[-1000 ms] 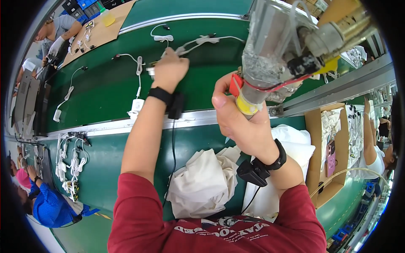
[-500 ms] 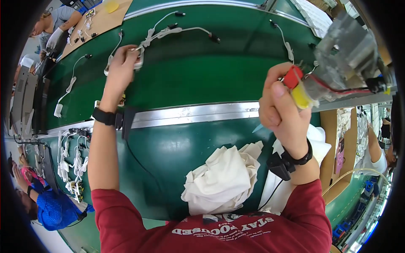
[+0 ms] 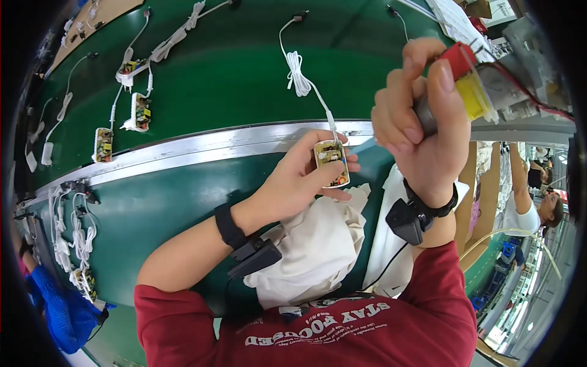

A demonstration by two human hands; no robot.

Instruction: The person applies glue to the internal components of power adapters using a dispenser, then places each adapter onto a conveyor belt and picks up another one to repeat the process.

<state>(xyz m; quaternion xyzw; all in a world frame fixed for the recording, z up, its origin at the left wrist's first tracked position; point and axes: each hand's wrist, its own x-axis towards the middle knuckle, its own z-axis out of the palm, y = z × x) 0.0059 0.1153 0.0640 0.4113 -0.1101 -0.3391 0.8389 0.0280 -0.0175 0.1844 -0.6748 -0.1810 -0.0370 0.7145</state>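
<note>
White open charger shell (image 3: 331, 163), circuit board inside

I see one cardboard box (image 3: 479, 7), brown, at one o'clock by the top rim, and white printed paper sheets (image 3: 455, 21) just below it; no screens.

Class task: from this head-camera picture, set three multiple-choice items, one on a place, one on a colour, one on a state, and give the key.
1. Where is the open charger unit?
A. in the left hand
B. on the belt
C. on the cloth

2. What colour is the conveyor belt?
A. grey
B. green
C. blue

3. How is the hanging tool?
A. lying flat
B. untouched
C. gripped by the right hand

Key: A, the fingers hold it above the metal rail; B, the belt shows green; C, the fingers wrap its body.
</note>
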